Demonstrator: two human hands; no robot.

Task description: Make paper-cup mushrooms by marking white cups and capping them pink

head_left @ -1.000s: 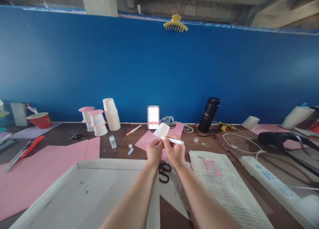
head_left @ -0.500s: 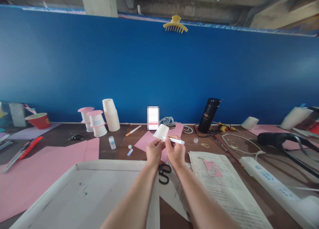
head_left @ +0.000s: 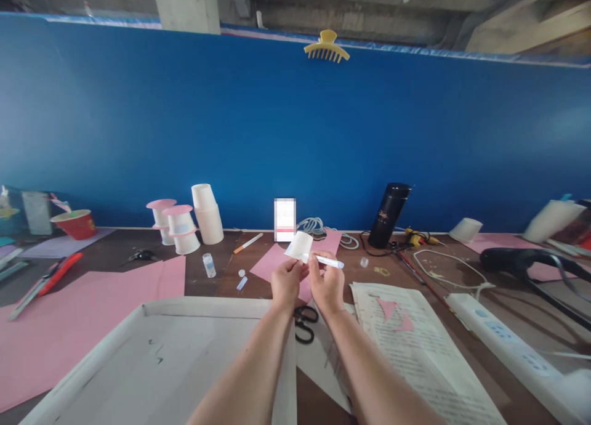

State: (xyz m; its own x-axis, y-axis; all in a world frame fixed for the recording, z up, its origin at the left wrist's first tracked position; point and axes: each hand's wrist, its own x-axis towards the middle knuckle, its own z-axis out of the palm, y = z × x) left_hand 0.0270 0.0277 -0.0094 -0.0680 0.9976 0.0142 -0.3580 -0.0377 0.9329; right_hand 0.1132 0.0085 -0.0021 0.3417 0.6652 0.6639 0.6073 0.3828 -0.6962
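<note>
My left hand (head_left: pixel 286 282) is closed on the lower part of a small white paper cup (head_left: pixel 301 244), which is tilted above a pink sheet (head_left: pixel 268 262). In my right hand (head_left: pixel 328 282) is a white marker (head_left: pixel 330 262), its tip end pointing left at the cup. Both hands nearly touch. Black-handled scissors (head_left: pixel 305 334) lie just below them, between my forearms. The marker's tip is too small to make out against the cup.
Stacked cups (head_left: pixel 207 218), cups with pink discs (head_left: pixel 183 231) and a small bottle (head_left: pixel 209 265) stand left. A white board (head_left: pixel 207 357) lies in front. At right are a black flask (head_left: pixel 388 217), printed paper (head_left: pixel 415 345) and a power strip (head_left: pixel 503 339).
The whole view has shifted very slightly. Both hands keep their hold on the cup and the marker, with hardly any movement between them.
</note>
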